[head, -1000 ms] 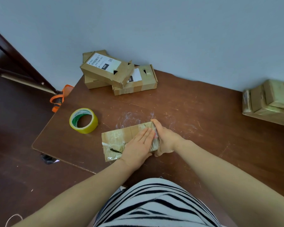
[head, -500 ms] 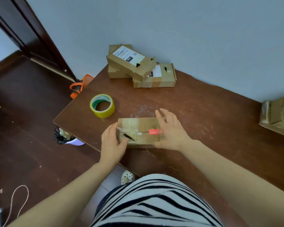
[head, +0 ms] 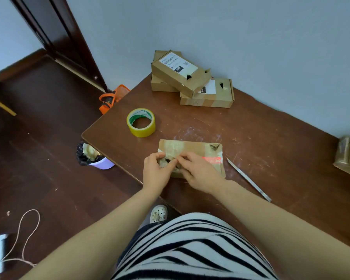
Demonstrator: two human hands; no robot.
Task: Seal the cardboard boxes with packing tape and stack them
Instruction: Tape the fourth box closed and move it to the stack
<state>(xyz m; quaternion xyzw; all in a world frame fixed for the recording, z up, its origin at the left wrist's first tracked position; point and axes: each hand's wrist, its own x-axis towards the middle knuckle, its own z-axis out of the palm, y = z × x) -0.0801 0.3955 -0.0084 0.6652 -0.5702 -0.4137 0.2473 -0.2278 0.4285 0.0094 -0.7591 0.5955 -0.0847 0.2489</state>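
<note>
Box (head: 192, 147): flat beneath both hands. Left hand (head: 156, 172), right hand (head: 200, 174): fingertips curled, meeting, pinching its taped top. Roll (head: 141, 122): beyond left hand.

Yellow tape roll (head: 141, 122) with green-white core, brown table (head: 271, 138), tan boxes (head: 190, 79)

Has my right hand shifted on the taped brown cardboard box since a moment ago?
Yes: right hand slid left along box, toward yellow tape roll.

Your scuffed brown table (head: 271, 128) carries a yellow tape roll (head: 141, 122); a taped box (head: 192, 147) near you; labelled boxes (head: 208, 98) at the far corner; a metal blade (head: 249, 179) on your right
</note>
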